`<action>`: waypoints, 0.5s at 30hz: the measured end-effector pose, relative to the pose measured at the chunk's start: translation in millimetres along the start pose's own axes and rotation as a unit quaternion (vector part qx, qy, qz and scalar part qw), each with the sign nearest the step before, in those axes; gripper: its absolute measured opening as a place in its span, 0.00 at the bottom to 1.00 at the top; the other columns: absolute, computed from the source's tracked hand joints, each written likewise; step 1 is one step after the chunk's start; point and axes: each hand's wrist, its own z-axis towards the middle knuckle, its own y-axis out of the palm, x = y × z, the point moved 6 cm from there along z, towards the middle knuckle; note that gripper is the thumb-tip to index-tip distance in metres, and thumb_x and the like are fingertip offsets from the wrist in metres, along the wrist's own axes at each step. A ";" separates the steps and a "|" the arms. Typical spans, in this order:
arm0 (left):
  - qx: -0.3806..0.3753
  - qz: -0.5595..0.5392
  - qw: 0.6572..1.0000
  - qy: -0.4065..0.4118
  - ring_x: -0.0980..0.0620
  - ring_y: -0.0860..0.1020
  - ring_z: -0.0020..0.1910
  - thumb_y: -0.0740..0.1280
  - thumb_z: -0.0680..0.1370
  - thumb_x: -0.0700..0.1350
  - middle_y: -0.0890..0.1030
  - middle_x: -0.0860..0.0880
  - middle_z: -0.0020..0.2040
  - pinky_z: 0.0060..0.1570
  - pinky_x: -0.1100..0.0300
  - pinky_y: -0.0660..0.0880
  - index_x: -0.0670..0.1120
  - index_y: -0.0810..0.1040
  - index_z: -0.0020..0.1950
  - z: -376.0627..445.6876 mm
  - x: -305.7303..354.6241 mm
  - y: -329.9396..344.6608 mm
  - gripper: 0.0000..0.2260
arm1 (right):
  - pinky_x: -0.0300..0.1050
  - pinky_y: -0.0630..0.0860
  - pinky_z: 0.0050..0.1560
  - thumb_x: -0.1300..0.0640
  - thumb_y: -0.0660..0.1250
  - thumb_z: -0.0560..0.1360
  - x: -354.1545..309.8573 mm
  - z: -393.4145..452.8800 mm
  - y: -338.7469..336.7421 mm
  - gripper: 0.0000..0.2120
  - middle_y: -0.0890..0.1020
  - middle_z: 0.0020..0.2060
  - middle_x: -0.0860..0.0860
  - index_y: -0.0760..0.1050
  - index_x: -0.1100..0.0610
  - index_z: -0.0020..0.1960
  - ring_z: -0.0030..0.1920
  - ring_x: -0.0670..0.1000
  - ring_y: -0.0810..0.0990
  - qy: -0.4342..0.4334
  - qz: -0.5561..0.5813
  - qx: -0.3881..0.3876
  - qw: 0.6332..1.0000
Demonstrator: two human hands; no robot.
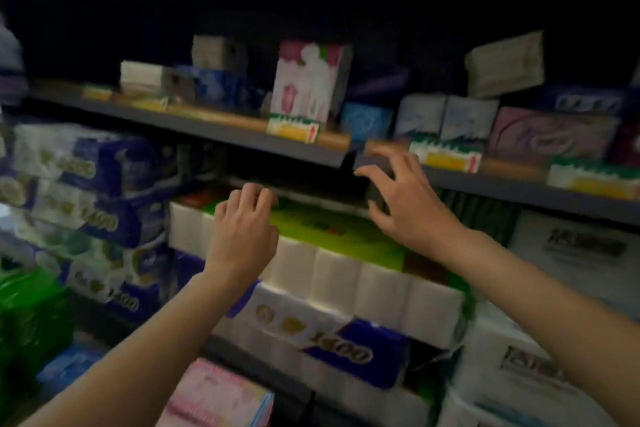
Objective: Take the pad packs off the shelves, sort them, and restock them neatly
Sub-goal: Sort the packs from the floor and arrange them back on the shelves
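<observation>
1. Your left hand [242, 232] is raised in front of the shelves with its back to the camera. Its fingers are curled loosely and they hold nothing.
2. The fingertips of this hand are at the top edge of a green and white pack of paper rolls [332, 253]; because of the blur you cannot tell if they touch it.
3. Your right hand [405, 204] is higher and to the right, just under the front edge of the upper shelf [214, 133]. Its fingers are spread apart and a little bent, and nothing is between them.
4. The pad packs are on the upper shelf, above both hands. A tall white and pink pack [308, 83] stands upright near the middle.
5. Right of it there is a small blue pack [367, 120], then two pale packs side by side [446, 118], then a purple pack [550, 135] lying flat.
6. A grey-white pack [505, 62] sits tilted above the pale ones, further back.
7. On the left part of the shelf more packs, white and blue [194, 80], stand in a loose group.
8. Price tags [294, 128] with green and yellow print hang along the shelf edge.
9. Below, on the left, blue and white packs marked "1400" [100, 191] are stacked, and a pink pack [214, 395] lies at the bottom.
</observation>
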 end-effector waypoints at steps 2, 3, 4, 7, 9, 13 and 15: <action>0.017 -0.004 0.999 0.027 0.39 0.75 0.41 0.72 0.60 0.35 0.76 0.41 0.46 0.38 0.50 0.72 0.41 0.75 0.48 34.2 32.5 -12.4 0.17 | 0.56 0.63 0.68 0.59 0.65 0.75 24.5 8.1 -25.2 0.20 0.62 0.70 0.56 0.70 0.56 0.66 0.70 0.58 0.58 0.012 -0.009 0.028 1.000; 0.026 -0.012 0.999 0.035 0.38 0.75 0.43 0.72 0.61 0.35 0.76 0.40 0.47 0.40 0.49 0.71 0.41 0.75 0.48 48.9 47.1 -16.9 0.17 | 0.56 0.63 0.68 0.59 0.65 0.75 36.3 9.8 -35.7 0.20 0.62 0.70 0.56 0.70 0.55 0.66 0.70 0.57 0.58 0.017 -0.012 0.039 0.999; 0.034 -0.023 0.998 0.038 0.38 0.75 0.45 0.71 0.63 0.35 0.75 0.40 0.49 0.42 0.48 0.71 0.41 0.75 0.50 62.6 61.1 -20.9 0.16 | 0.56 0.62 0.67 0.58 0.65 0.75 48.6 10.3 -45.7 0.20 0.62 0.70 0.56 0.69 0.55 0.66 0.69 0.57 0.58 0.021 -0.016 0.049 0.998; 0.067 -0.046 0.995 0.053 0.40 0.73 0.50 0.67 0.69 0.37 0.74 0.42 0.52 0.47 0.49 0.68 0.41 0.73 0.53 99.8 101.9 -29.1 0.13 | 0.55 0.61 0.69 0.56 0.64 0.76 94.2 8.4 -72.2 0.19 0.60 0.71 0.54 0.68 0.54 0.66 0.71 0.56 0.55 0.047 -0.037 0.061 0.996; 0.082 -0.060 0.993 0.065 0.41 0.71 0.50 0.66 0.71 0.37 0.73 0.42 0.53 0.47 0.53 0.64 0.41 0.73 0.54 124.4 129.8 -30.3 0.12 | 0.54 0.60 0.70 0.55 0.63 0.76 131.7 6.9 -86.3 0.20 0.58 0.71 0.53 0.67 0.53 0.68 0.72 0.55 0.52 0.078 -0.044 0.055 0.994; 0.079 -0.080 0.990 0.081 0.43 0.69 0.55 0.64 0.74 0.40 0.70 0.44 0.57 0.50 0.54 0.62 0.44 0.70 0.59 166.2 192.1 -21.6 0.13 | 0.53 0.59 0.70 0.53 0.63 0.76 214.1 0.4 -102.0 0.24 0.54 0.73 0.52 0.62 0.52 0.71 0.72 0.56 0.50 0.169 -0.054 0.010 0.984; 0.061 -0.072 0.992 0.088 0.44 0.68 0.57 0.63 0.75 0.42 0.69 0.45 0.59 0.54 0.53 0.63 0.45 0.69 0.62 183.9 224.3 -13.2 0.15 | 0.53 0.59 0.70 0.53 0.63 0.76 253.6 -1.3 -102.3 0.28 0.51 0.74 0.53 0.57 0.52 0.73 0.73 0.57 0.51 0.201 -0.070 -0.034 0.976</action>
